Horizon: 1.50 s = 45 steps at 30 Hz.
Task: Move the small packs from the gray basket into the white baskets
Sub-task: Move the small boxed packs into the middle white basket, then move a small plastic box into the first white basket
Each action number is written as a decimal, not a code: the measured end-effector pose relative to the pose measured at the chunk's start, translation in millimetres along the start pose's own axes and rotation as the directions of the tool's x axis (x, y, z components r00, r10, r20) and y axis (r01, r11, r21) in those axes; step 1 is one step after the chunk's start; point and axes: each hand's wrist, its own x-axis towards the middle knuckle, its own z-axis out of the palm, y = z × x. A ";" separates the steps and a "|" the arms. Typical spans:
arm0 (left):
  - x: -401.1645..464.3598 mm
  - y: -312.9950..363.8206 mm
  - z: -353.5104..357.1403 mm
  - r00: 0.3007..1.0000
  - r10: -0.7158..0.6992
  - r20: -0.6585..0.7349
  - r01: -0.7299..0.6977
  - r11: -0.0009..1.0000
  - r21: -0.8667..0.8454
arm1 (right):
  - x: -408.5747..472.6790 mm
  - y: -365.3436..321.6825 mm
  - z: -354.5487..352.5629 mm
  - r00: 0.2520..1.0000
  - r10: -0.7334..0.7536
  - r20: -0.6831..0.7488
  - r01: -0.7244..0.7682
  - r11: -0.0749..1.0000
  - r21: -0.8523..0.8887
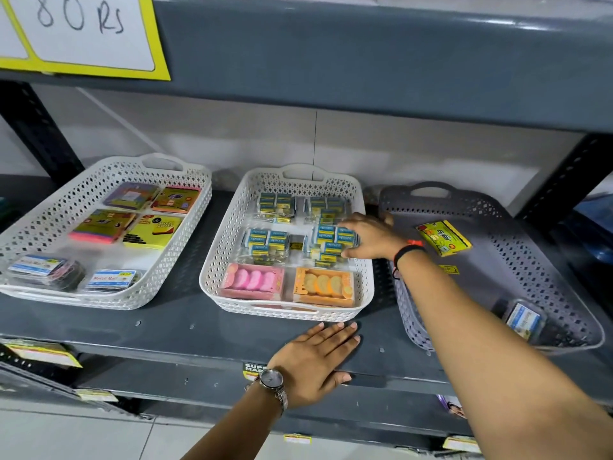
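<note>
The gray basket (pixel 414 313) stands at the right of the shelf and holds a yellow-green pack (pixel 443 238) and a clear pack with a blue-and-white label (pixel 524 321). A white basket (pixel 217 260) in the middle holds several blue-and-yellow eraser packs (pixel 267 240), a pink pack (pixel 252 281) and an orange pack (pixel 324 286). My right hand (pixel 371 240) reaches into this basket's right side, fingers closed around a blue-and-yellow eraser pack (pixel 333 239). My left hand (pixel 316 356) lies flat and open on the shelf in front of the middle basket.
Another white basket (pixel 39 220) at the left holds sticky-note packs (pixel 154 231) and clear labelled packs (pixel 111 279). The dark gray shelf (pixel 166 327) has price tags along its front edge. An upper shelf with a yellow-bordered "80 Rs" sign (pixel 83 31) hangs overhead.
</note>
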 end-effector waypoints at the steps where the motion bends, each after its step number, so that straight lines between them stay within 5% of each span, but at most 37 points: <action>1: -0.1 0.2 -0.5 1.000 -0.004 0.001 0.004 1.000 -0.004 | 0.6 -2.1 0.0 1.000 -0.001 0.012 0.002 1.000 -0.026; 13: 1.2 0.1 2.4 0.997 0.019 -0.080 -0.021 1.000 -0.024 | 11.2 0.4 14.3 0.997 -0.003 0.082 0.010 0.997 -0.075; 20: 2.2 -0.2 4.6 0.996 0.024 -0.088 -0.025 1.000 -0.011 | -27.9 15.7 -13.5 0.976 0.154 -0.152 -0.127 0.976 0.175; 24: 3.1 -1.0 4.3 0.998 0.026 -0.053 -0.026 1.000 0.005 | -70.1 65.8 -21.1 0.804 0.548 -0.230 -0.483 0.828 0.283; 28: 2.8 0.3 0.6 0.999 0.026 -0.048 -0.024 0.999 0.034 | -114.9 133.8 6.1 0.571 0.819 0.054 -0.811 0.553 0.189; 31: 2.1 0.9 2.0 0.998 0.021 -0.060 -0.020 1.000 0.019 | -128.9 183.6 40.1 0.441 0.866 0.235 -0.896 0.441 0.054; 40: 1.7 -0.3 7.6 0.991 0.034 -0.128 -0.035 0.999 -0.009 | -143.9 136.3 32.5 0.439 0.886 0.150 -0.885 0.397 0.242; 45: 1.5 -0.2 6.8 0.994 0.028 -0.106 -0.030 0.999 -0.016 | -143.0 122.4 21.6 0.554 0.832 0.022 -0.754 0.491 0.435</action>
